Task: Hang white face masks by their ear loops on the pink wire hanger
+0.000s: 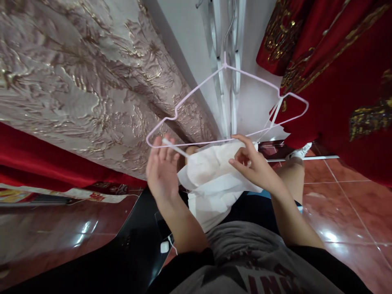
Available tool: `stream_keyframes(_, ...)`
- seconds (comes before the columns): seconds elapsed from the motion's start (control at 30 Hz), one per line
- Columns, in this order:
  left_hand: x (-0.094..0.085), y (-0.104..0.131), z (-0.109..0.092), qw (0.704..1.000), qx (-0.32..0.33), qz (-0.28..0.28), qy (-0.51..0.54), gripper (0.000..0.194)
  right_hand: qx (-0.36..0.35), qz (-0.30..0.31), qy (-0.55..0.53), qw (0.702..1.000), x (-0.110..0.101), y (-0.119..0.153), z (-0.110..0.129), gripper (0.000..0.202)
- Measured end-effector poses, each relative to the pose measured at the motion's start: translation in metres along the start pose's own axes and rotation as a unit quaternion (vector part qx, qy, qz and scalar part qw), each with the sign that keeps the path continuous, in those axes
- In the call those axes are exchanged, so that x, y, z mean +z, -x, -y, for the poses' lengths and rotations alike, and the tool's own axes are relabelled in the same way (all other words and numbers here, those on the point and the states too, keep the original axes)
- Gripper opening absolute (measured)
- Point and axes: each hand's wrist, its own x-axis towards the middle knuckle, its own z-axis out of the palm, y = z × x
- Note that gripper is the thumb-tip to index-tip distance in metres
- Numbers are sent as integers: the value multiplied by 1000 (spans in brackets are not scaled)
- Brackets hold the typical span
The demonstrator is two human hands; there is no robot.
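Note:
A pale pink hanger (200, 85) hangs by its metal hook in front of me. On it is a white garment with thin straps (211, 163); one strap loops over the hanger's right shoulder. The other strap runs to the fingers of my left hand (162, 173), at the hanger's left end. That hand is palm up with its fingers stretched out. My right hand (254, 163) is over the garment's right side, its index finger by the hanger's lower bar. Thumb and index finger are apart, the others curled, with nothing visible between them. The garment's lower part drapes over my lap.
White metal rails (225, 98) stand against the wall behind the hanger. Pink embossed fabric (92, 81) hangs at left, and red gold-trimmed garments (337, 90) at right. A black surface (122, 245) with a small white case (164, 247) and cable lies at lower left, above red floor tiles (343, 204).

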Motion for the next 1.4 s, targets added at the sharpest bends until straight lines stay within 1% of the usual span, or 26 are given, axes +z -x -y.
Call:
stream_keyframes(0.07,15,6,11,999,-27,23,11,49,-11,12,-15,1000,9,0,0,71)
stream_keyframes(0.1,24,8,15,999,-24,22,24,49,-23,5,-24,999,12,0,-1,71)
stream_keyframes(0.13,32,9,18,999,-15,21,37,46,-40,-18,-32,999,15,1,-3,69)
stream_keyframes(0.17,38,10,21,998,-4,20,52,42,-63,-66,-38,995,16,2,-6,65)
stream_keyframes(0.2,43,10,23,998,5,19,65,39,-87,-139,-43,986,14,4,-10,58)
stream_keyframes(0.27,49,10,25,996,18,16,87,39,-120,-302,-41,945,7,7,-20,47)
stream_keyframes(0.3,49,9,25,996,20,13,91,41,-121,-355,-39,926,1,9,-26,46)
stream_keyframes(0.33,49,8,26,996,21,10,92,42,-111,-376,-39,919,-4,10,-30,48)
stream_keyframes(0.37,49,8,26,996,20,7,91,44,-93,-364,-44,925,-10,10,-35,50)
stream_keyframes(0.4,49,7,26,996,16,5,90,46,-72,-335,-53,938,-14,10,-38,50)
stream_keyframes(0.47,48,7,26,996,7,1,92,49,-44,-294,-82,951,-18,9,-41,43)
stream_keyframes(0.57,47,6,26,996,6,3,87,53,-45,-312,-125,941,-16,4,-42,34)
stream_keyframes(0.67,45,5,27,997,6,10,74,56,-44,-305,-104,946,-17,4,-42,31)
stream_keyframes(0.73,45,6,30,997,9,7,71,54,-53,-296,-55,952,-22,6,-39,26)
stream_keyframes(0.83,47,7,33,997,27,-9,76,49,-100,-278,-13,955,-33,9,-26,16)
stream_keyframes(0.9,50,7,34,996,33,-14,84,49,-147,-274,3,950,-41,5,-14,21)
stream_keyframes(0.93,51,7,34,996,30,-13,87,50,-174,-282,15,943,-47,-1,-8,28)
stream_keyframes(1.0,51,7,33,996,20,-3,92,52,-233,-320,46,917,-60,-16,-1,42)
stream_keyframes(1.07,49,7,32,995,6,7,100,51,-267,-370,61,888,-78,-33,-2,52)
stream_keyframes(1.13,47,8,32,994,-5,17,104,50,-250,-412,51,875,-96,-44,-11,61)
stream_keyframes(1.2,47,9,33,994,-11,23,106,48,-221,-457,35,861,-107,-45,-22,66)
stream_keyframes(1.23,47,10,34,994,-13,22,107,47,-219,-491,27,842,-108,-42,-25,61)
stream_keyframes(1.3,49,12,35,994,-19,16,104,47,-233,-561,29,794,-100,-32,-26,34)
stream_keyframes(1.33,50,13,36,995,-23,12,100,47,-240,-579,37,778,-92,-26,-23,19)
stream_keyframes(1.37,52,14,37,995,-27,11,94,48,-239,-576,48,780,-84,-21,-18,8)
stream_keyframes(1.4,53,15,38,995,-31,13,89,50,-229,-539,62,808,-74,-18,-12,7)
